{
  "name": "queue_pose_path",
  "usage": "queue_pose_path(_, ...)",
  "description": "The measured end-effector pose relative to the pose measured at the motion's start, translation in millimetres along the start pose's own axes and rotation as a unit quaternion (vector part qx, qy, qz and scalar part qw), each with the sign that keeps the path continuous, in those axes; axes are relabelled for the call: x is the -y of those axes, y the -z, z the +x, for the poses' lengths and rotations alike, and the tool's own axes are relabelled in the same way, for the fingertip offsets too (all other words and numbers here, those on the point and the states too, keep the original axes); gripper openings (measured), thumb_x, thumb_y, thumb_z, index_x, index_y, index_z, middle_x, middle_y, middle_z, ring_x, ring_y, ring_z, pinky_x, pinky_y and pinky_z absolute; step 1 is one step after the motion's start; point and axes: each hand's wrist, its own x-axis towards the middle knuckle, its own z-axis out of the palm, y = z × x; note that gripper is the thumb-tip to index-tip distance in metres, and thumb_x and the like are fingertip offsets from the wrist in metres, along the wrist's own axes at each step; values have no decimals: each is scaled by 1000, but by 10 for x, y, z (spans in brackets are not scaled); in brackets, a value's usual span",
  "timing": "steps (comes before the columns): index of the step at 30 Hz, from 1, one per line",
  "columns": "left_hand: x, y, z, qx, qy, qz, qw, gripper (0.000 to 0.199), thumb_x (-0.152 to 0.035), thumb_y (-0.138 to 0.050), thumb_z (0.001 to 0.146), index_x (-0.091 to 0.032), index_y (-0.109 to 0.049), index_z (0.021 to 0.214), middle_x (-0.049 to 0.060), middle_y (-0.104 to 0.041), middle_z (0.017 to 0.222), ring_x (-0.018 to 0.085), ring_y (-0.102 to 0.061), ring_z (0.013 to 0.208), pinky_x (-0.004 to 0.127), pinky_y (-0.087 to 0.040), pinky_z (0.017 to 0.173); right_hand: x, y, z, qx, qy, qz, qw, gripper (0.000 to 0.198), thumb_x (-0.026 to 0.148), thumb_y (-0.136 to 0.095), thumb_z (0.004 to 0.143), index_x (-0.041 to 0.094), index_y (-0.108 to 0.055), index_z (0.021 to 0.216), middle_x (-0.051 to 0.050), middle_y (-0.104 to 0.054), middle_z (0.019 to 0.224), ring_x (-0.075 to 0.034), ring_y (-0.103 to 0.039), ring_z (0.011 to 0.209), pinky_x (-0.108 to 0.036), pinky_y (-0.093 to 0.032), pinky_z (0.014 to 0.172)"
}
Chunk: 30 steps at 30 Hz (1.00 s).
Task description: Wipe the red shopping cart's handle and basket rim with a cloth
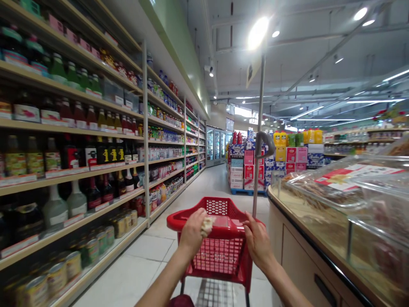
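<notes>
A red plastic shopping cart (217, 258) with a lattice basket stands right in front of me. My left hand (191, 232) is closed at the left part of its handle bar (228, 231). Pinched in that hand, against the handle, is a crumpled pale cloth or tissue (207, 227). At the right end of the bar, my right hand (258, 241) curls its fingers over the rim; its fingertips are partly hidden. The inside of the basket is mostly hidden by its red back wall.
Shelves of bottles and cans (79, 170) line the left side. Close on the right runs a counter (300, 238) with plastic-covered food trays (354, 179). A metal pole (259, 170) rises beside the cart. Stacked boxes (252, 170) stand ahead, with a tiled aisle (209, 187) beside them.
</notes>
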Motion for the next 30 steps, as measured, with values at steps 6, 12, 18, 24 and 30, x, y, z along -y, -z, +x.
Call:
queue_pose_path(6, -325, -175, 72, 24, -68, -8, 997, 33, -17, -53, 69, -14, -57, 101, 12, -57, 113, 24, -48, 110, 42, -40, 95, 48, -56, -11, -9, 5, -17, 1000, 39, 30, -33, 86, 18, -42, 122, -4, -64, 81, -18, -57, 74, -40, -40, 78)
queue_pose_path(12, -114, -35, 51, 32, -41, -13, 999, 34, -15, -52, 68, -15, -56, 102, 11, -57, 113, 22, -51, 107, 40, -43, 91, -27, 16, -24, 1, 3, -3, 1000, 39, 29, -33, 86, 19, -39, 124, -4, -63, 86, -18, -56, 80, -36, -43, 75)
queue_pose_path(18, -189, -25, 66, 16, 3, 18, 1000, 26, -15, -48, 72, -12, -58, 95, 13, -59, 108, 23, -52, 104, 39, -43, 91, 10, -83, -31, -12, 14, -42, 999, 38, 29, -32, 86, 17, -43, 121, -5, -64, 83, -19, -56, 78, -44, -36, 85)
queue_pose_path(24, -229, -167, -34, 2, -156, -11, 988, 38, -24, -55, 69, -15, -53, 107, 12, -54, 117, 23, -46, 112, 42, -41, 93, -70, 22, -46, 9, 26, -33, 999, 38, 28, -35, 86, 19, -39, 123, -5, -62, 91, -19, -54, 88, -40, -40, 83)
queue_pose_path(30, 597, 162, -182, -74, 35, 49, 995, 30, -23, -47, 73, -14, -57, 99, 12, -60, 106, 24, -55, 97, 45, -45, 86, -47, -30, -63, -4, 32, -50, 998, 38, 28, -34, 86, 19, -40, 122, -6, -61, 91, -19, -54, 86, -44, -37, 87)
